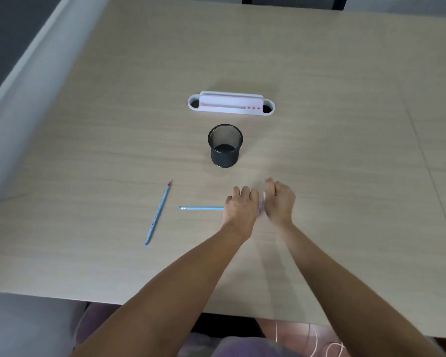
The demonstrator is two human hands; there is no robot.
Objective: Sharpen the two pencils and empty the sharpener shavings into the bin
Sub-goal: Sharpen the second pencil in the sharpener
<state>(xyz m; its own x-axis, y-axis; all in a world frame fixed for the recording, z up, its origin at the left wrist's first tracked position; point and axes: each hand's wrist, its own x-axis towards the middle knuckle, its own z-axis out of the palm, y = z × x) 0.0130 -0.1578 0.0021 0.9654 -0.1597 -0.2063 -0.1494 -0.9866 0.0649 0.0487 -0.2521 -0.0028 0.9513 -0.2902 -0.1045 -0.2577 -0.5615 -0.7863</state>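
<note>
Two blue pencils are on the light wood table. One pencil lies loose at the left, its red tip pointing away from me. My left hand grips the second pencil, which sticks out level to the left with its eraser end free. My right hand is closed right beside the left, and a small pinkish sharpener peeks out between the two hands. The pencil's tip is hidden by my hands. A black mesh cup, the bin, stands upright just beyond my hands.
A white desk organiser with a hole at each end sits behind the bin. The table's left edge runs along a grey wall. The near table edge is just above my lap.
</note>
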